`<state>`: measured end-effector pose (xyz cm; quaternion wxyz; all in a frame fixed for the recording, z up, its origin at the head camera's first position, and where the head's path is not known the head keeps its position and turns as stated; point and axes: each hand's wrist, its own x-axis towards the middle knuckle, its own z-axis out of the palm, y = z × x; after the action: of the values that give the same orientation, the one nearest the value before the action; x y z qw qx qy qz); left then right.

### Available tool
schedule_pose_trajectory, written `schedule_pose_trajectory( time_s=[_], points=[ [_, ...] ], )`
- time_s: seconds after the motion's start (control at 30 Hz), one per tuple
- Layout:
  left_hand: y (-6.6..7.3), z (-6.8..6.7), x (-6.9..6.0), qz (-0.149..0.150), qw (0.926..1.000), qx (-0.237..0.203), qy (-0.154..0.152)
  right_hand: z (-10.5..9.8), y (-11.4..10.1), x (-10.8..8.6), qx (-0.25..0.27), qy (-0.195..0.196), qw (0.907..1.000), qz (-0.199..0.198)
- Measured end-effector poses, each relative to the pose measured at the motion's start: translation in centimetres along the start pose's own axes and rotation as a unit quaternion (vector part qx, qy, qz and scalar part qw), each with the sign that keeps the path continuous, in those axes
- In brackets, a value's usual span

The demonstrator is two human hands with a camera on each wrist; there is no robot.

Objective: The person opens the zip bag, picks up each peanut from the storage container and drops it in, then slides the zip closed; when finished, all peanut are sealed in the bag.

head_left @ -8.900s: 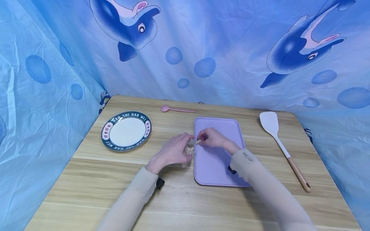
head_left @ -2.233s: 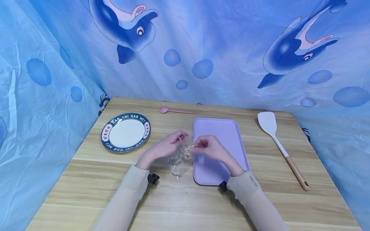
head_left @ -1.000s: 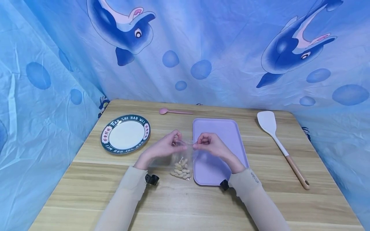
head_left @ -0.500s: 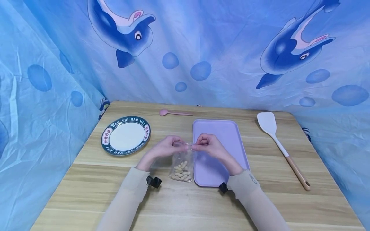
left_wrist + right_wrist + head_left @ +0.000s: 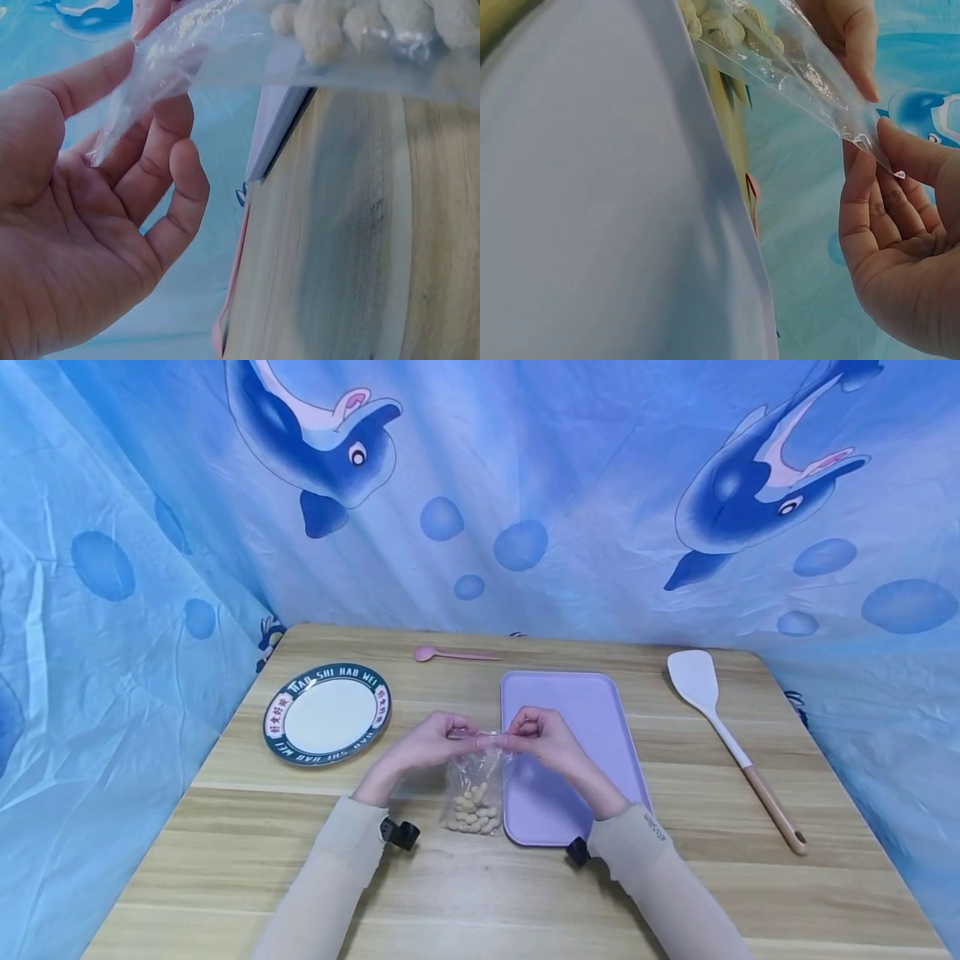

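Note:
A clear plastic bag [image 5: 463, 770] hangs upright between my hands, left of the purple tray [image 5: 588, 702]. Several peanuts in their shells [image 5: 476, 815] lie heaped at its bottom. My left hand [image 5: 427, 743] pinches the top edge between thumb and forefinger, its other fingers loosely bent in the left wrist view. Close beside it, my right hand [image 5: 553, 739] pinches the right end of the same edge, above the tray's left side. In the right wrist view the bag's corner [image 5: 866, 142] is between thumb and bent fingers. Whether the bag's mouth is sealed, I cannot tell.
A white plate with a green rim [image 5: 330, 714] sits at the left of the wooden table [image 5: 480, 902]. A pink spoon [image 5: 450, 653] lies at the back. On the right is a white spatula [image 5: 708, 702] with a wooden handle. A dolphin-print curtain [image 5: 585, 485] hangs behind.
Earlier my right hand held a peanut at the bag's mouth, over the tray. The bag then came upright and its peanuts settled at the bottom. Lately my thumbs have drawn together along the top edge.

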<state>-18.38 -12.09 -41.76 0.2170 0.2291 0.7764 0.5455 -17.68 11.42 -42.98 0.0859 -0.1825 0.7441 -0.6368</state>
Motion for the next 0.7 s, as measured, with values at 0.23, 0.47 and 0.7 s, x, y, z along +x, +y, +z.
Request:
schedule_pose_trajectory(
  time_s=[0.23,0.47,0.7],
  points=[
    [0.42,0.21,0.00,0.003,0.9999,0.014,0.007,0.35,-0.30,-0.06,-0.001,0.001,1.0000,0.006],
    [0.65,0.31,-0.08,0.002,0.9996,0.024,0.014,0.51,-0.23,-0.07,-0.018,0.002,0.9998,-0.004],
    [0.52,0.33,-0.03,-0.005,0.9997,0.014,0.021,0.62,-0.33,-0.09,-0.007,-0.024,0.9989,0.040]
  ],
)
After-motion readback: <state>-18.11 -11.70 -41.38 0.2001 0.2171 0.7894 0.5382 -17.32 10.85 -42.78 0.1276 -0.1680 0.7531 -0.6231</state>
